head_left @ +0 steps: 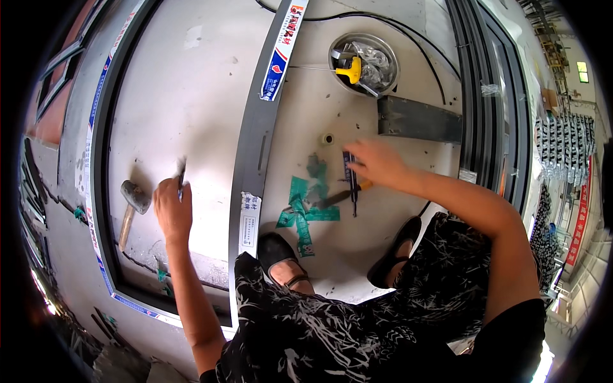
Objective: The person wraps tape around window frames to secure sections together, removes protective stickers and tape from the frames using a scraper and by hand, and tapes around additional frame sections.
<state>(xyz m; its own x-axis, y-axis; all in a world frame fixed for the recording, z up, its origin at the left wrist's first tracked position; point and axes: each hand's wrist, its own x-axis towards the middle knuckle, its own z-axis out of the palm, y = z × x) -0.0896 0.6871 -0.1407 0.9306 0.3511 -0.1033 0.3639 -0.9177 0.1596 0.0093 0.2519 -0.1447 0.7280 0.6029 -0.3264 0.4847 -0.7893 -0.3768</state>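
Note:
Over the panel inside the left frame, my left hand (172, 209) is closed around a small, dark, slim piece (182, 172) whose far end is blurred. A mallet (135, 198) with a wooden handle lies to the left of that hand. My right hand (378, 163) reaches over the floor with thumb and fingers apart. Below its fingertips lie a dark printed strip (347, 165) and a thin dark rod (354, 195). A tool with a dark blade (336, 198) and an orange handle end lies there too, partly beside green tape scraps (299, 207).
A dark frame bar (252, 147) runs between the two work areas. Farther off stands a metal bowl (394, 54) with clear bags and a yellow-handled tool (349, 71). A tape roll (327, 138), a dark profile piece (418, 119) and stacked profiles (488, 108) lie around the right side.

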